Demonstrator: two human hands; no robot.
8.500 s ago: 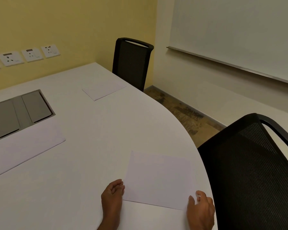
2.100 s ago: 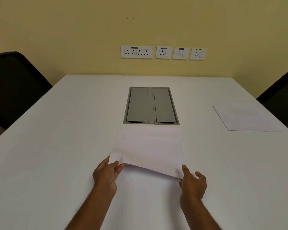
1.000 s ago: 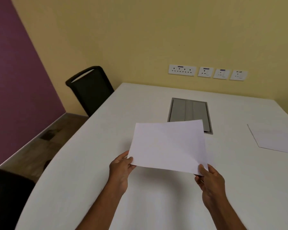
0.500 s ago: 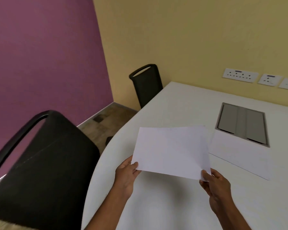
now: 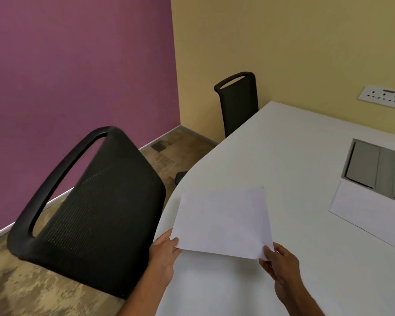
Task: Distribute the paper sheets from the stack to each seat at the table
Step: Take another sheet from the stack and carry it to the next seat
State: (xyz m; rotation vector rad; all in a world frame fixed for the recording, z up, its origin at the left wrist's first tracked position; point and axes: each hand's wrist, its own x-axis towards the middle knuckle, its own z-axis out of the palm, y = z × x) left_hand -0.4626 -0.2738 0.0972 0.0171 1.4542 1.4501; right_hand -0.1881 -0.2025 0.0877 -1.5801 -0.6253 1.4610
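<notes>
I hold one white paper sheet [image 5: 224, 221] just above the white table [image 5: 283, 156], near its curved left edge. My left hand [image 5: 163, 252] pinches the sheet's near left corner. My right hand [image 5: 279, 263] pinches its near right corner. The paper stack [image 5: 363, 213] lies flat on the table to the right, in front of the grey cable hatch [image 5: 379, 169]. A black mesh chair [image 5: 89, 213] stands close by at the table's left edge. A second black chair [image 5: 237, 101] stands farther along that edge, by the yellow wall.
A purple wall runs along the left and a yellow wall behind the table, with a white socket strip [image 5: 385, 96] on it. Mottled brown floor [image 5: 169, 151] shows between the chairs and the walls.
I lifted one sheet off the stack with both hands. My view has swung left, so the near black chair now fills the left side and the stack has slid toward the right edge.
</notes>
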